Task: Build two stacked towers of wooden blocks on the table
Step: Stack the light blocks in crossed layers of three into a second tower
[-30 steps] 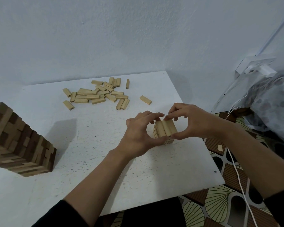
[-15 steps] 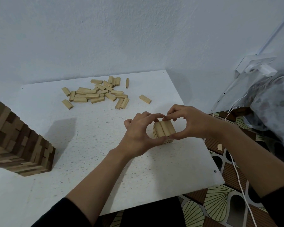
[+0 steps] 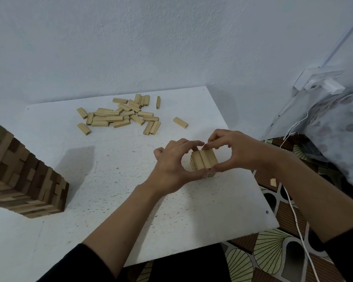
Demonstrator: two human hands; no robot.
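At the far left of the white tabletop (image 3: 114, 180) stands a tall tower of dark and pale blocks (image 3: 25, 176), cut off by the frame edge, so one of the two towers looks largely built. Toward the back, nearer the middle, lies a loose heap of pale blocks (image 3: 118, 117), with a single block (image 3: 180, 122) apart to its right. Near the right edge, the left hand (image 3: 171, 165) and right hand (image 3: 238, 151) cup a short pale tower (image 3: 204, 162) from either side. Each grip is narrow, thumb low on the near face and fingertips meeting over the far top edge of a top layer of three blocks laid side by side. Against the pictures of a second ago almost nothing has shifted: the same hold, the same top layer. I judge this to be squaring-up rather than adding, so the second tower is only a few layers high, with the heap yet to be used. Farther right, a white cable (image 3: 292, 208) crosses the patterned floor (image 3: 273, 251).
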